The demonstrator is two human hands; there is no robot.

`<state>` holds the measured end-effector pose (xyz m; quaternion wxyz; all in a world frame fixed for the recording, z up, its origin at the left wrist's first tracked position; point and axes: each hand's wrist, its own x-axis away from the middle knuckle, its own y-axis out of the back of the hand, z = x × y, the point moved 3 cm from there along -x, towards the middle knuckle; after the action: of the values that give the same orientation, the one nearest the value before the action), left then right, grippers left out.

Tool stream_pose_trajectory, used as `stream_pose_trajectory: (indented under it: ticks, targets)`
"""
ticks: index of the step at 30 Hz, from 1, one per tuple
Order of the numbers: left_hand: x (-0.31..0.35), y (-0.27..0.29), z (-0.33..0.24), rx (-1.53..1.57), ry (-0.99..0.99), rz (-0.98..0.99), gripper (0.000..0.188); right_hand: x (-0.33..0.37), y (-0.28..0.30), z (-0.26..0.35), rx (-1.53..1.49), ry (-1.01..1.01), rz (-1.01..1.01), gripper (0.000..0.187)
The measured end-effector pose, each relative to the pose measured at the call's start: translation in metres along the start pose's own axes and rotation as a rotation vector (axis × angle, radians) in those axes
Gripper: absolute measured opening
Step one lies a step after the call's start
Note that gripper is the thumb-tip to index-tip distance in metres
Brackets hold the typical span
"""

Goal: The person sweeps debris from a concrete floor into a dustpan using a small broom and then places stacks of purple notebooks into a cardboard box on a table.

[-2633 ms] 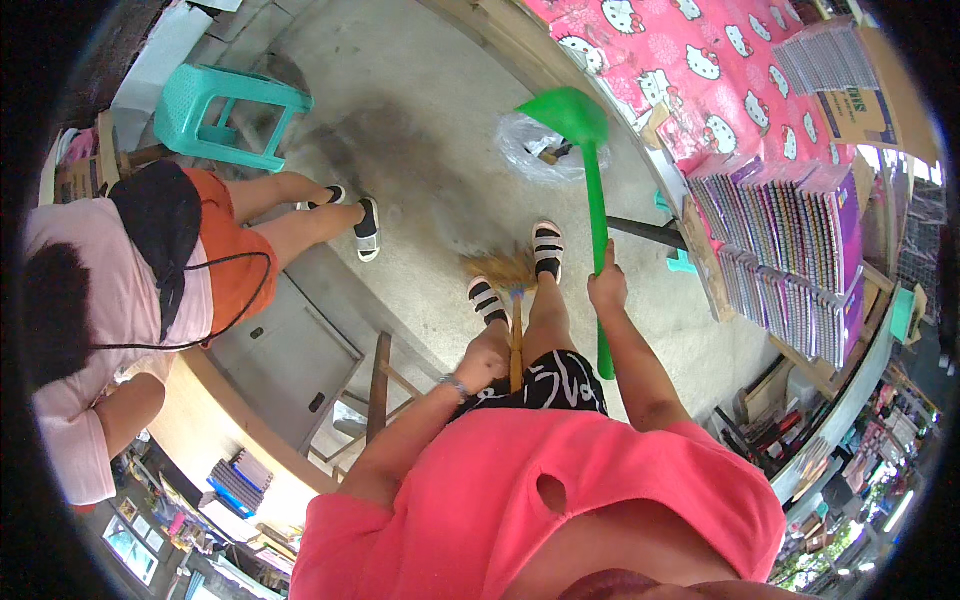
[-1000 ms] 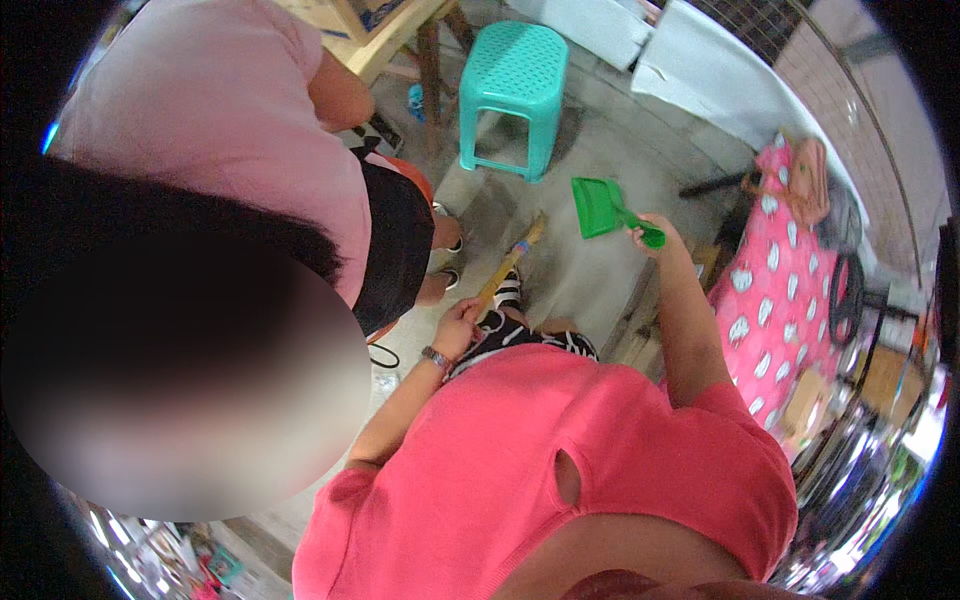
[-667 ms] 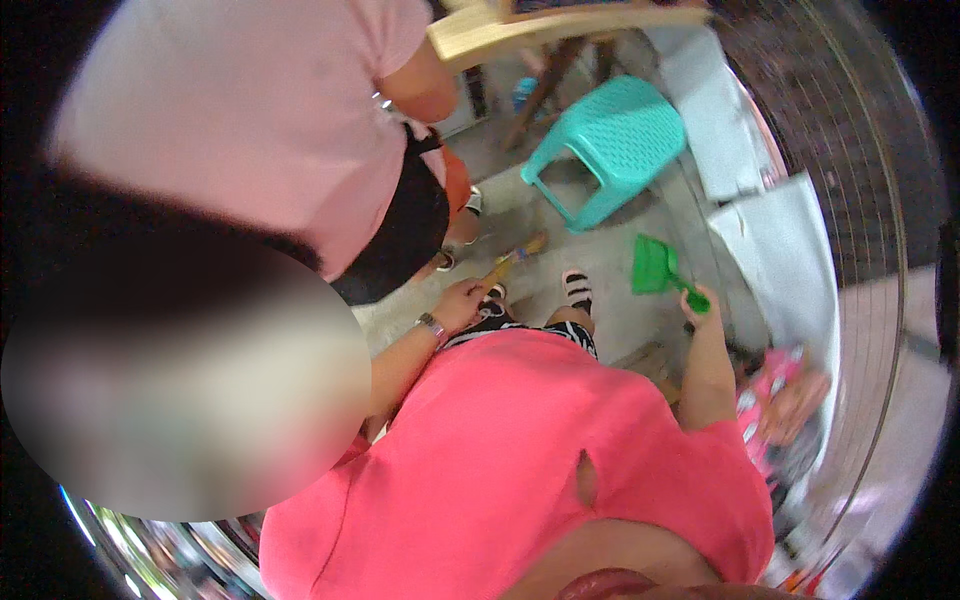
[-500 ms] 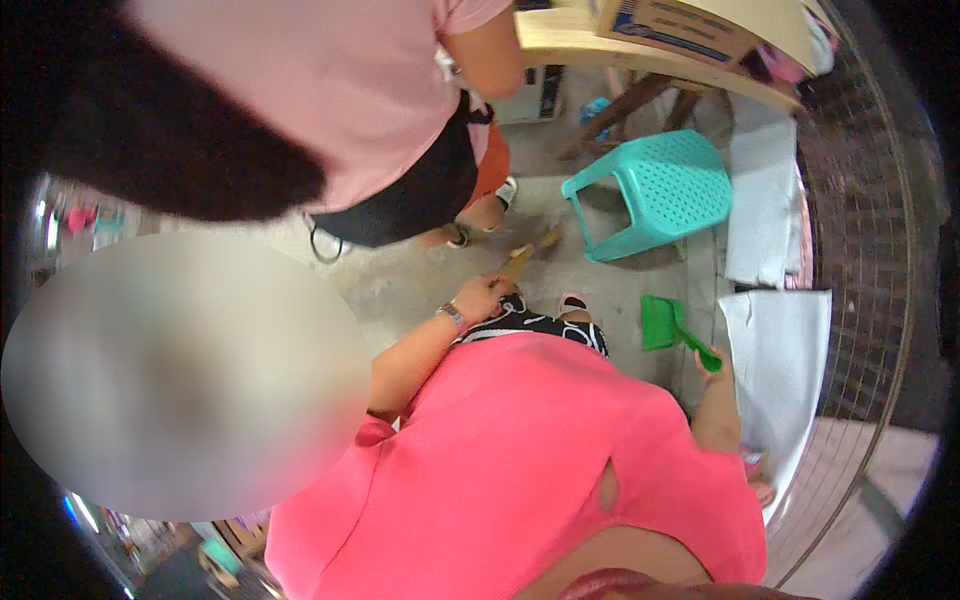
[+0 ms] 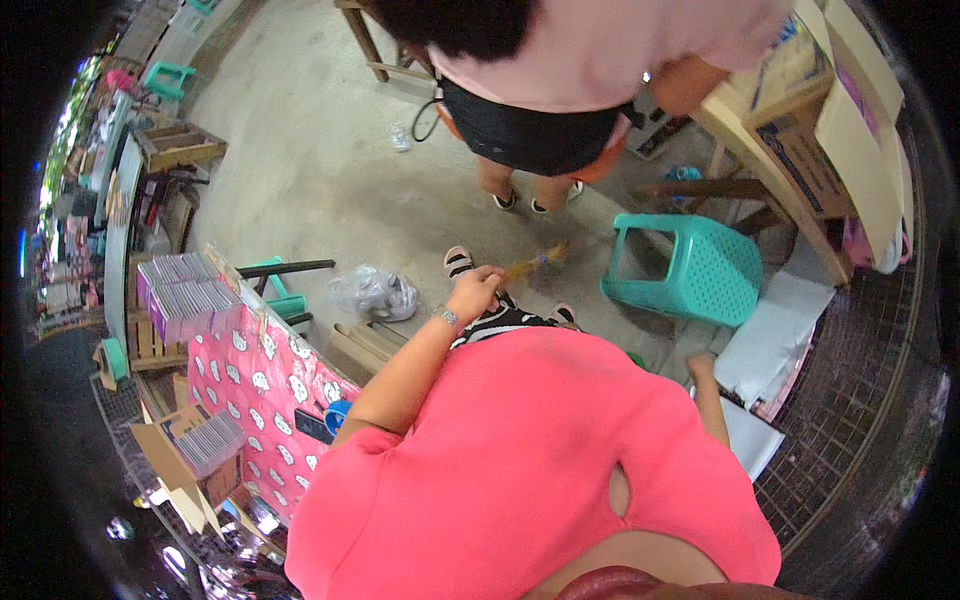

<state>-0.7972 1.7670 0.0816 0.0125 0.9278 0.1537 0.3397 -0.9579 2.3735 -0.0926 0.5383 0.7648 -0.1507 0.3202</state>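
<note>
My left hand [image 5: 475, 290] is closed in front of my lap, around what looks like the handle of a broom. The broom's yellow-brown end [image 5: 535, 262] points away over the concrete floor. Low at my right side is my right hand [image 5: 701, 368], its fingers curled and partly hidden. Only a sliver of the green dustpan [image 5: 636, 358] shows past my pink top, and its handle is out of sight. A teal plastic stool [image 5: 690, 268] lies tipped on its side ahead of my right hand.
Another person [image 5: 560, 110] in a pink shirt stands just ahead, beside a wooden table [image 5: 770, 170] with cardboard boxes. White sheets [image 5: 775, 335] lie at the right near a wire grid. Left are a pink patterned table cover [image 5: 262, 405], stacked booklets [image 5: 190, 290] and a plastic bag [image 5: 372, 293].
My view has swung left, bringing the pink-covered table into sight. The dustpan, whose handle was in my right hand, is now mostly hidden behind my top. The left hand still grips the broom.
</note>
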Motion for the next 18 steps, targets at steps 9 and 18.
stream_pose_trajectory:
  ticks: [9,18]
  targets:
    - [0.035,0.187,-0.056,-0.252,-0.272,-0.283,0.028,0.054,0.304,0.531,-0.391,0.944,-0.028,0.079]
    - [0.039,0.400,-0.137,0.241,-0.107,-0.355,0.029,0.012,0.364,0.802,-0.405,1.233,-0.041,0.057]
